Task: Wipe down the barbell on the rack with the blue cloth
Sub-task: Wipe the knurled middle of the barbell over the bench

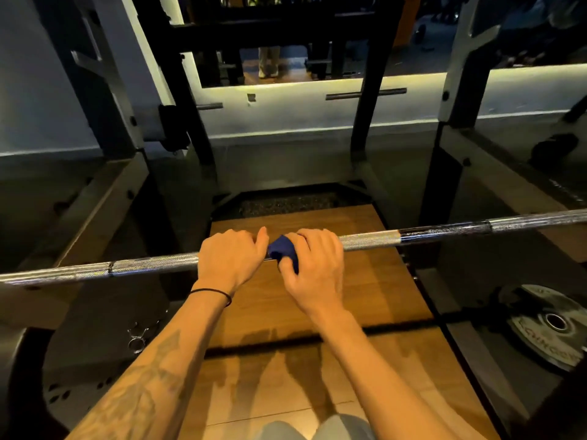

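- Mid-wipe, by the look of it: blue cloth (283,251) bunched round the barbell (444,231) near its centre.
- Right hand (313,265) clamped on the cloth, fingers curled over the shaft, thumb under.
- Left hand (229,258) wrapped bare on the bar just at 9 o'clock of the cloth, nearly touching it; steadying, probably.
- Barbell lying across the rack (457,90), running from 8 o'clock to 2 o'clock over the wooden platform (317,312).
- Weight plate (548,325) flat on the floor at 4 o'clock.
- Next, likely: slide the cloth along the knurling toward 2 o'clock, grip kept firm.
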